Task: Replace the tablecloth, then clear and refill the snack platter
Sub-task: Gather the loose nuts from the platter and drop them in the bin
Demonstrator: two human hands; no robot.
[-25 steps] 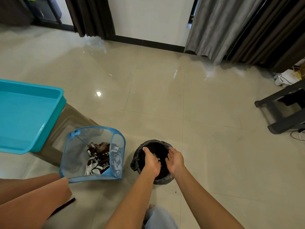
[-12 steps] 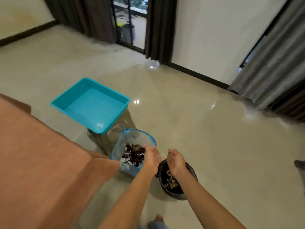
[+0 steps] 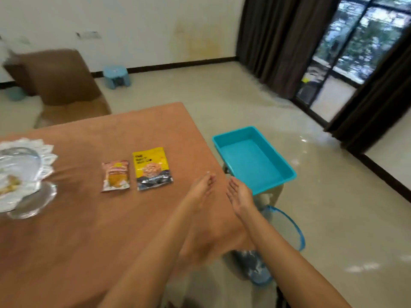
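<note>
Head view, two snack packets (image 3: 115, 176) (image 3: 153, 168), one platter (image 3: 38, 161), left hand (image 3: 202, 189), right hand (image 3: 239, 194)

Open tablecloth (image 3: 89, 241) beside yellow packet (image 3: 152, 167)

Glass snack platter (image 3: 22, 165) at left edge of my orange-clothed table (image 3: 89, 241), pink packet (image 3: 115, 175) left of yellow packet (image 3: 152, 167) mid-table, teal plastic tray (image 3: 249, 161) beyond right edge

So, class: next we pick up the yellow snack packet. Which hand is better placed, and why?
Probably left. The left hand hangs open over the tablecloth, nearer the yellow snack packet; the right hand sits farther out, at its edge.
</note>
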